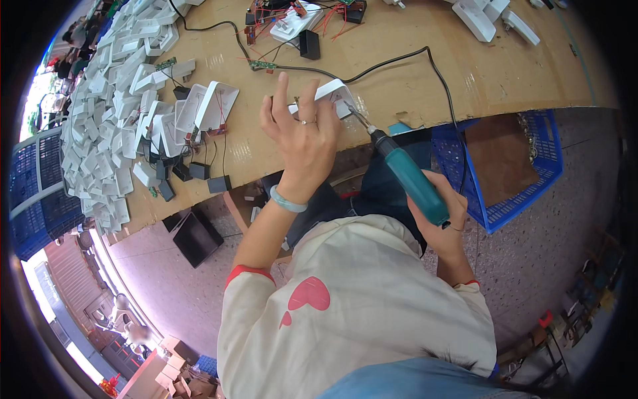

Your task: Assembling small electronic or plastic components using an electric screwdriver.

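- My left hand (302, 136) rests on a white plastic housing (332, 96) at the near edge of the wooden bench (412, 93); fingers spread, fingertips raised, palm side and thumb pressing the piece down. A ring sits on one finger, a pale bracelet (287, 201) on the wrist.
- My right hand (442, 219) is closed around the teal handle of an electric screwdriver (405, 174); grip is full, fingers wrapped.
- The screwdriver's bit (355, 114) angles up and left, its tip meeting the white housing just beside my left fingers.
- A black cable (399, 63) runs across the bench behind the housing and curves down over the edge near the tool.
- Left of my hand: several open white housings (206, 110) with small black parts (189, 171) wired to them.
- Further left: a large heap of the same white shells (109, 106).
- Far side of bench: circuit boards with red wires (292, 16).
- Right, below the bench edge: a blue plastic crate (525, 179) with a brown board inside.
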Available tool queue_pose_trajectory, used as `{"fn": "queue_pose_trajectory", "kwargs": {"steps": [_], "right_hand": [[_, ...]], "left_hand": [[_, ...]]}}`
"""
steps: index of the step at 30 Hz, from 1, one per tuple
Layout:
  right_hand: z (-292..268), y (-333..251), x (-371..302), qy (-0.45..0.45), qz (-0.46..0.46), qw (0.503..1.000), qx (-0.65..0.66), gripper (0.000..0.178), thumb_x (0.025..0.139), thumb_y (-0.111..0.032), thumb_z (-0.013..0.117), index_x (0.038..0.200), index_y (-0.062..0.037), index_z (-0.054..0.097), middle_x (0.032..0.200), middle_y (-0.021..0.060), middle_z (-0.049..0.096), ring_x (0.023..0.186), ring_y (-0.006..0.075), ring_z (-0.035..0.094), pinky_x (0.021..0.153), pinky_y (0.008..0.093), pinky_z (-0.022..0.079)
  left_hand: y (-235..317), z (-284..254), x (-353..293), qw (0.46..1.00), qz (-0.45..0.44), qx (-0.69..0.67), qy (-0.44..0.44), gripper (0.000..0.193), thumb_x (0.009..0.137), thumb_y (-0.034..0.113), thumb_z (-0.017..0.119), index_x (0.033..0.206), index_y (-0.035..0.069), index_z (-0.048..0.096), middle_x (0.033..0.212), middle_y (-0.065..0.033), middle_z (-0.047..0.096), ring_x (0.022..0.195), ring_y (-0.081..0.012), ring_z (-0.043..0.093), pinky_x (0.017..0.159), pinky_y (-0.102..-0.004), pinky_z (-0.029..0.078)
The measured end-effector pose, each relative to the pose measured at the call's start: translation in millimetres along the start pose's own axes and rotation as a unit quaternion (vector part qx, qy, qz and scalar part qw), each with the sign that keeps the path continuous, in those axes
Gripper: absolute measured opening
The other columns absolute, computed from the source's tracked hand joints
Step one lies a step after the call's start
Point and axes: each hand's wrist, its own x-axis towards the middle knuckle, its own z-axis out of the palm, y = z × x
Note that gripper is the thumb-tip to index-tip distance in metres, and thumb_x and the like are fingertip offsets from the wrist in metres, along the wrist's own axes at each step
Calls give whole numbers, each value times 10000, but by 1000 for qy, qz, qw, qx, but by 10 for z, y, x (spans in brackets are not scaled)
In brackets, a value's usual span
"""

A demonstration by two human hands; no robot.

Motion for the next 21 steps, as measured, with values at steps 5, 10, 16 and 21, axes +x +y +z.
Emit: {"fn": "queue_pose_trajectory", "kwargs": {"steps": [5,10,16,21], "right_hand": [[56,44,80,-16,-28,999,-33,383,814,95,755,1183,34,673,955,129,723,844,177,708,772,280,542],[78,51,142,-31,-48,997,-53,410,803,97,732,1203,35,666,952,148,717,835,208,715,762,291,543],[98,84,178,-35,-63,996,-57,441,785,95,702,1220,36,662,966,165,719,839,258,721,769,310,547],[98,93,197,-42,-71,995,-58,458,778,89,700,1231,37,656,993,172,719,862,281,724,783,321,550]], "left_hand": [[18,42,-25,1000,1,2,-21,101,864,170,765,891,103,695,1259,-26,633,1354,-372,491,1068,-588,319],[41,57,-23,1000,-9,4,-15,104,859,179,766,893,104,702,1230,-10,646,1324,-336,516,1054,-579,324],[62,72,-22,1000,-19,10,-19,107,856,183,764,901,104,709,1204,2,661,1279,-315,543,1037,-564,329],[69,47,-19,999,-26,18,-33,114,850,188,762,904,102,712,1207,2,665,1262,-303,553,1030,-555,329]]}}
